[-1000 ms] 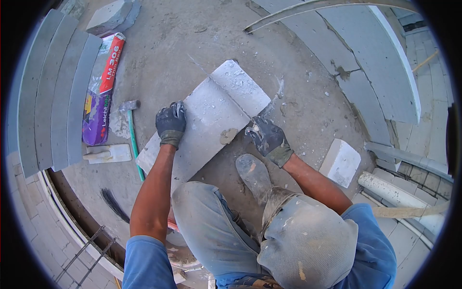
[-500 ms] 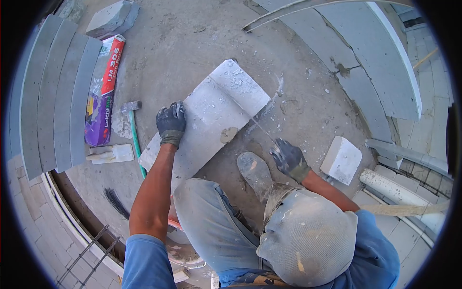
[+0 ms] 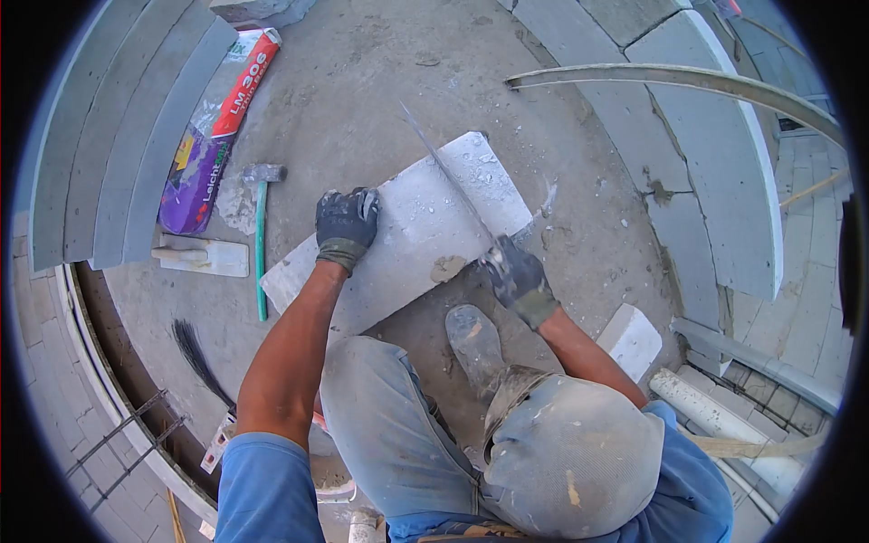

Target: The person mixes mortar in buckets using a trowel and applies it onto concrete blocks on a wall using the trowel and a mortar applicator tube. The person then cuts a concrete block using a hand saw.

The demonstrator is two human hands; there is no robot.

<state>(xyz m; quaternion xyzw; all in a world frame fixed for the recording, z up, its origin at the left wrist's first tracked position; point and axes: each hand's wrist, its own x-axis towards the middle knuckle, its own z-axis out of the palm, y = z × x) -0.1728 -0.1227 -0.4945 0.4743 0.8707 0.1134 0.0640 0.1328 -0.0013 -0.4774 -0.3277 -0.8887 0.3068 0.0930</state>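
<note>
A pale, dusty lightweight building block (image 3: 398, 249) lies slanted on the concrete floor in front of my knees. My left hand (image 3: 348, 222), in a dark work glove, presses on its far left part with the fingers curled over the edge. My right hand (image 3: 514, 276), gloved too, is closed around the handle of a hand saw, and the glove hides that handle. The saw's long thin blade (image 3: 450, 175) runs across the block near its right end, its tip past the far edge. White dust and crumbs lie on the block's right end.
Left of the block lie a hammer (image 3: 262, 244) with a green handle, a whitish trowel (image 3: 217, 258), a mortar bag (image 3: 222, 136) and a black-bristled brush (image 3: 201, 362). Grey panels (image 3: 136, 118) stand beyond. A block piece (image 3: 631, 342) and white pipe (image 3: 711, 421) lie right.
My right hand has pushed the saw forward, so the hand is now at the block's near edge and the blade sticks out beyond the far edge. My left hand stays on the block.
</note>
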